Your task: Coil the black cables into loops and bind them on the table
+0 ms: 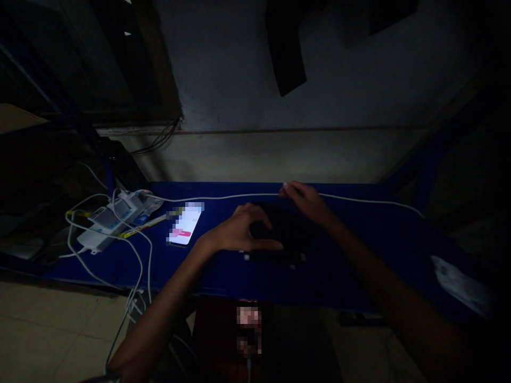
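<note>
- White plastic makes up the power strip with tangled leads, left of your lit phone on the blue table.
- Just left of the phone, a thin yellow stick lies aslant, one end near it.
- Your left hand is right of the phone, thumb and fingers spread in a wide curve around a dark patch; you may be touching something there, but I cannot tell whether you grip it.
- Farther right of the phone, beside that hand, sits a dark thing, its outline lost in the gloom. My guess is light and fairly stiff, perhaps smooth; if so, hold it by opposite sides, without squeezing hard.
- Your right hand is beyond that, well right of the phone, fingers partly curled where the white cable passes; whether they pinch it, I cannot tell. That cable looks light, soft and bendy.
- Farthest right of the phone lies a pale packet, blurred.
</note>
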The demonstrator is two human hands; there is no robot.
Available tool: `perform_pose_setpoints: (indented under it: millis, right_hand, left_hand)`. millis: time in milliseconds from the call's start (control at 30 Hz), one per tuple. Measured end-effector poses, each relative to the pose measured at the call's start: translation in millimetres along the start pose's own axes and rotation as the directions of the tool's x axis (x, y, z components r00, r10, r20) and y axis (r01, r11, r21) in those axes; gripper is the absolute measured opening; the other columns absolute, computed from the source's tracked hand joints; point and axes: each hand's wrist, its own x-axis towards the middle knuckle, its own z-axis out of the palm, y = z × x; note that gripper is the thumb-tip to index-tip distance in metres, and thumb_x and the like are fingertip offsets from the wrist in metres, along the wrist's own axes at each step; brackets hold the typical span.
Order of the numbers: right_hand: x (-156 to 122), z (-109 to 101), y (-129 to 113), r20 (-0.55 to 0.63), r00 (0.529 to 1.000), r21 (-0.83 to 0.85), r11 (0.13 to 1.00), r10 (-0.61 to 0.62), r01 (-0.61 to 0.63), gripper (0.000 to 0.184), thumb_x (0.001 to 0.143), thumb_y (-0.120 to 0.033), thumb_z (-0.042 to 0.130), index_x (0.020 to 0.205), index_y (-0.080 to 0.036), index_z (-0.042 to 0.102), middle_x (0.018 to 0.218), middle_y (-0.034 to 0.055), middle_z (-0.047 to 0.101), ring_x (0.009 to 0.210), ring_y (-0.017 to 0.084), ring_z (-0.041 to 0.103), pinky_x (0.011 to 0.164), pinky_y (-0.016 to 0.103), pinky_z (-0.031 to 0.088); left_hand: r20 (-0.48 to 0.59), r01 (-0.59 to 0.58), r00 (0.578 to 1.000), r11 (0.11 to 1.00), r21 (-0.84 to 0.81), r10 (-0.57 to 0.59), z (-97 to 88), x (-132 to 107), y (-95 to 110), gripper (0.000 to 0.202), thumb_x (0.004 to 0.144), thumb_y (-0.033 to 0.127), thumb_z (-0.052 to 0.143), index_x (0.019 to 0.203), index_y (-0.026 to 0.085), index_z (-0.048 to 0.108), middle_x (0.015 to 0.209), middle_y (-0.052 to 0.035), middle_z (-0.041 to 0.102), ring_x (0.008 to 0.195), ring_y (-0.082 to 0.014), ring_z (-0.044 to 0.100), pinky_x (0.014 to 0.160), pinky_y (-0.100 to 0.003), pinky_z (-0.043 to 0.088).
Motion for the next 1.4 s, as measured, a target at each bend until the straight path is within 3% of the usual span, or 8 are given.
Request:
perform_pose_setpoints:
  millis: [67,100,200,367,667,933,1300,1400]
  right_hand:
    - [18,3,21,-0.027,0.992,0.190,0.975,0.123,-0.115,0.057,0.093,-0.078,0.058,0.086,-0.024,0.073,0.088,0.0095,0.078,0.085,0.026,0.073,0.086,0.046,0.060]
    - [22,6,29,-0.023,0.985,0.266,0.951,0.172,-0.160,0.058,0.090,-0.080,0.061,0.085,-0.023,0.073,0.088,0.0098,0.078,0.083,0.025,0.073,0.084,0.045,0.061]
    - [22,14,41,0.029,0.970,0.404,0.885,0.241,-0.232,0.056,0.087,-0.077,0.068,0.087,-0.022,0.074,0.090,0.0109,0.079,0.084,0.024,0.075,0.085,0.044,0.063]
    - [7,21,37,0.105,0.971,0.422,0.875,0.214,-0.238,0.048,0.087,-0.069,0.075,0.096,-0.022,0.077,0.105,0.0125,0.082,0.103,0.028,0.078,0.104,0.051,0.060]
    - [-4,24,26,0.171,0.961,0.464,0.842,0.219,-0.274,0.035,0.086,-0.055,0.082,0.100,-0.024,0.079,0.118,0.0109,0.081,0.118,0.029,0.075,0.117,0.055,0.053]
    - [-5,15,27,0.262,0.944,0.413,0.861,0.200,-0.298,0.037,0.080,-0.043,0.089,0.112,-0.028,0.079,0.129,0.0078,0.078,0.125,0.029,0.072,0.115,0.051,0.055]
    - [-9,15,19,0.397,0.903,0.442,0.828,0.164,-0.345,0.041,0.090,-0.044,0.081,0.127,-0.028,0.073,0.145,0.0082,0.070,0.137,0.032,0.064,0.123,0.054,0.046]
    - [-9,14,18,0.401,0.900,0.429,0.834,0.170,-0.348,0.042,0.089,-0.046,0.080,0.126,-0.028,0.073,0.143,0.0083,0.071,0.136,0.033,0.065,0.120,0.055,0.049]
  left_hand:
    - [-0.207,0.026,0.976,0.986,-0.162,-0.060,1.9,18,-12,0.035,0.099,0.056,0.065,0.101,0.022,0.074,0.108,-0.0080,0.075,0.107,-0.0250,0.067,0.102,-0.043,0.047]
    - [-0.318,0.050,0.940,0.970,-0.239,-0.127,4.1,27,-21,0.036,0.103,0.054,0.059,0.099,0.021,0.074,0.106,-0.0091,0.075,0.104,-0.0243,0.067,0.100,-0.042,0.048]
    - [-0.412,0.111,0.863,0.905,-0.411,-0.293,14.2,47,-53,0.031,0.098,0.050,0.069,0.101,0.019,0.074,0.109,-0.0116,0.076,0.104,-0.0248,0.070,0.101,-0.043,0.050]
    - [-0.299,0.163,0.849,0.754,-0.636,-0.435,32.2,48,-82,0.038,0.083,0.038,0.087,0.114,0.019,0.074,0.124,-0.0150,0.075,0.121,-0.0294,0.068,0.113,-0.051,0.047]
    - [-0.144,0.148,0.843,0.481,-0.864,-0.518,33.6,33,-74,0.044,0.076,0.016,0.086,0.119,0.016,0.076,0.138,-0.0162,0.072,0.137,-0.0318,0.063,0.125,-0.053,0.038]
    - [-0.148,0.127,0.833,0.445,-0.887,-0.533,37.9,33,-72,0.032,0.080,0.015,0.082,0.113,0.017,0.080,0.129,-0.0138,0.077,0.128,-0.0302,0.069,0.123,-0.050,0.041]
    - [-0.122,0.149,0.799,0.390,-0.909,-0.589,37.5,33,-67,0.021,0.086,0.021,0.079,0.107,0.019,0.081,0.118,-0.0103,0.081,0.109,-0.0266,0.075,0.110,-0.046,0.050]
    - [-0.120,0.154,0.787,0.381,-0.912,-0.605,38.1,33,-67,0.020,0.086,0.024,0.080,0.105,0.018,0.081,0.116,-0.0098,0.081,0.104,-0.0250,0.075,0.108,-0.045,0.051]
